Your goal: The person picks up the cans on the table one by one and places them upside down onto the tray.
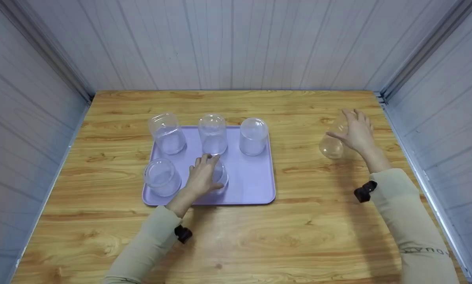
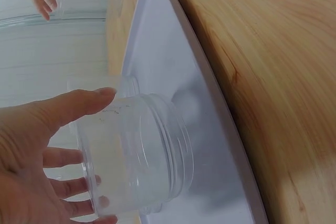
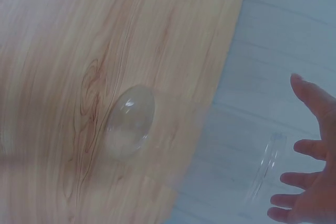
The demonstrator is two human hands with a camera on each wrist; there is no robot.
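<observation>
In the head view my left hand [image 1: 202, 176] grips a clear plastic jar [image 1: 221, 172] in the front row of a lilac tray [image 1: 247, 185]. The left wrist view has the thumb on one side of this jar [image 2: 134, 156] and the fingers round the other, its ridged end toward the tray. Off to the right, my right hand [image 1: 357, 133] is spread at the top of another clear jar [image 1: 332, 149], which stands on the table. From the right wrist, the thumb and fingers [image 3: 299, 179] are stretched apart near that jar's upper end.
Three clear jars stand in the tray's back row: left [image 1: 170, 139], middle [image 1: 213, 136] and right [image 1: 254, 137]. Another jar [image 1: 162, 179] occupies the front left corner. The wooden table [image 1: 299, 228] meets pale panelled walls [image 1: 236, 47] at its back and sides.
</observation>
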